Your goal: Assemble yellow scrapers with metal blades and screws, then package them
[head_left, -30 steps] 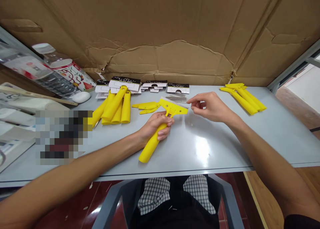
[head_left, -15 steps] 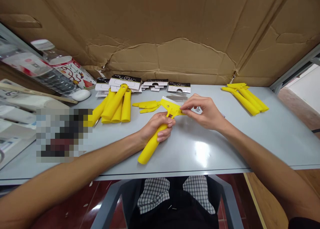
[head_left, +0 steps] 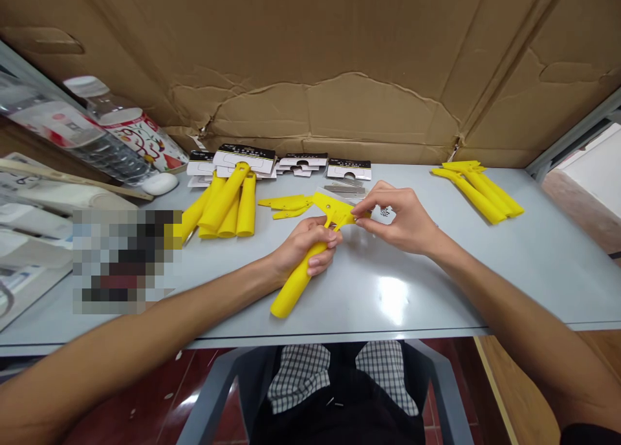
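Note:
A yellow plastic scraper [head_left: 297, 283] lies slantwise in my left hand [head_left: 310, 246], whose fingers wrap round the upper handle just below the wide head. Along the head's far edge runs a thin blade [head_left: 334, 199]. My right hand [head_left: 398, 220] pinches the right end of that head between thumb and forefinger; any small part between those fingertips is hidden. Loose yellow head plates [head_left: 288, 203] lie just beyond, to the left. Behind the head sits a small pile of metal blades [head_left: 345, 189]. Several small screws [head_left: 385, 212] are partly visible beside my right fingers.
Yellow handles [head_left: 227, 206] are heaped at left, near black-and-white header cards [head_left: 349, 169]. More yellow handles [head_left: 485, 189] lie at far right. Plastic bottles [head_left: 127, 125] and a white mouse-shaped object [head_left: 160, 184] stand left. A cardboard sheet [head_left: 310, 57] backs the grey table [head_left: 466, 283].
Both hands keep their hold on the scraper with hardly any movement. The whole view has shifted very slightly.

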The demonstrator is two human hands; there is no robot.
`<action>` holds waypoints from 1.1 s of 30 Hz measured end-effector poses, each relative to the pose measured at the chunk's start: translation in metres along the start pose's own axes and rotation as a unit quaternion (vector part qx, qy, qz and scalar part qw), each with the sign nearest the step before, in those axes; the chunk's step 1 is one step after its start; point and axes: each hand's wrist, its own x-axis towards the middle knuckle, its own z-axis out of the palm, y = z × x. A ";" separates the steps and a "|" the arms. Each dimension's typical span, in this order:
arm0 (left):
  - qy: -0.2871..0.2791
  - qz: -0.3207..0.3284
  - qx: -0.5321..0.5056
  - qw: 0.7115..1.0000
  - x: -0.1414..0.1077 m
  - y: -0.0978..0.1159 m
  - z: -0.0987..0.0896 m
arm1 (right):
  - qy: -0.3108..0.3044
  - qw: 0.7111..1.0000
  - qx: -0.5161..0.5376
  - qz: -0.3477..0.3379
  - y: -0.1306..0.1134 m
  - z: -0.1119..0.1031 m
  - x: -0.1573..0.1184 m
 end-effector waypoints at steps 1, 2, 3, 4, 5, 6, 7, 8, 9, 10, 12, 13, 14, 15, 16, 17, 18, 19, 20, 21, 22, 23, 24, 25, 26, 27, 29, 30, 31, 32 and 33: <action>0.009 0.002 -0.003 1.000 0.000 0.000 0.001 | 0.002 1.000 -0.002 0.009 -0.001 0.000 0.000; 0.017 0.003 -0.006 1.000 0.000 0.000 0.001 | 0.004 1.000 -0.005 0.023 -0.002 0.000 0.000; 0.024 0.003 -0.007 1.000 0.000 0.000 0.001 | 0.007 0.999 -0.007 0.038 -0.003 0.000 0.000; 0.027 0.003 -0.008 1.000 0.000 -0.001 0.001 | 0.010 0.999 -0.008 0.053 -0.004 0.001 0.001; 0.027 0.002 -0.008 1.000 -0.001 -0.001 0.002 | 0.014 0.998 -0.006 0.067 -0.004 0.001 0.001; 0.027 0.002 -0.007 1.000 -0.001 -0.001 0.002 | 0.017 0.997 -0.002 0.078 -0.005 0.001 0.001; 0.027 0.002 -0.007 1.000 -0.001 -0.001 0.002 | 0.018 0.996 0.003 0.087 -0.005 0.001 0.001; 0.028 0.002 -0.006 1.000 -0.002 -0.001 0.002 | 0.019 0.995 0.008 0.094 -0.005 0.001 0.001; 0.031 0.002 -0.006 1.000 -0.002 -0.001 0.002 | 0.016 0.995 0.012 0.101 -0.005 0.001 0.002; 0.033 0.002 -0.005 0.999 -0.002 0.000 0.002 | 0.013 0.994 0.016 0.108 -0.005 0.001 0.002; 0.032 0.002 -0.002 0.999 -0.003 0.000 0.002 | 0.005 0.993 0.024 0.117 -0.006 0.000 0.003; 0.030 0.003 -0.002 1.000 -0.003 0.000 0.002 | 0.001 0.993 0.027 0.119 -0.007 -0.001 0.003; 0.028 0.005 -0.003 1.000 -0.003 0.000 0.002 | -0.004 0.993 0.029 0.119 -0.007 -0.002 0.003; 0.027 0.006 -0.004 1.000 -0.003 -0.001 0.002 | -0.008 0.993 0.028 0.118 -0.008 -0.002 0.003; 0.026 0.007 -0.006 1.000 -0.003 -0.001 0.002 | -0.011 0.993 0.024 0.118 -0.009 -0.003 0.003; 0.026 0.007 -0.007 1.000 -0.003 -0.001 0.002 | -0.014 0.993 0.018 0.119 -0.009 -0.004 0.003; 0.025 0.008 -0.008 1.000 -0.003 -0.001 0.002 | -0.015 0.993 0.010 0.119 -0.010 -0.004 0.003; 0.025 0.008 -0.008 1.000 -0.003 -0.001 0.002 | -0.015 0.993 0.003 0.119 -0.010 -0.005 0.002; 0.025 0.009 -0.008 1.000 -0.003 -0.001 0.002 | -0.016 0.993 -0.003 0.117 -0.011 -0.005 0.002; 0.025 0.010 -0.007 1.000 -0.003 0.000 0.003 | -0.017 0.993 -0.007 0.116 -0.011 -0.005 0.002; 0.026 0.010 -0.005 1.000 -0.003 0.000 0.004 | -0.018 0.993 -0.009 0.117 -0.012 -0.005 0.002; 0.027 0.011 -0.002 1.000 -0.003 0.000 0.004 | -0.021 0.993 -0.010 0.118 -0.012 -0.006 0.002; 0.028 0.011 0.002 1.000 -0.003 0.000 0.005 | -0.024 0.992 -0.011 0.119 -0.013 -0.006 0.002; 0.028 0.012 0.007 1.000 -0.003 0.001 0.006 | -0.027 0.992 -0.013 0.121 -0.014 -0.006 0.002; 0.028 0.012 0.012 0.999 -0.003 0.001 0.007 | -0.031 0.992 -0.017 0.122 -0.014 -0.007 0.002; 0.028 0.013 0.018 0.999 -0.003 0.001 0.007 | -0.035 0.992 -0.021 0.122 -0.015 -0.007 0.002; 0.029 0.013 0.031 0.999 -0.004 0.001 0.009 | -0.042 0.991 -0.031 0.120 -0.017 -0.007 0.002; 0.031 0.014 0.037 0.999 -0.004 0.002 0.009 | -0.043 0.991 -0.037 0.120 -0.017 -0.007 0.001; 0.034 0.014 0.041 0.999 -0.005 0.002 0.010 | -0.044 0.991 -0.045 0.121 -0.018 -0.007 0.001; 0.036 0.013 0.043 0.998 -0.005 0.002 0.010 | -0.044 0.990 -0.052 0.122 -0.018 -0.006 0.001; 0.038 0.013 0.045 0.998 -0.005 0.002 0.011 | -0.044 0.990 -0.058 0.122 -0.019 -0.005 0.000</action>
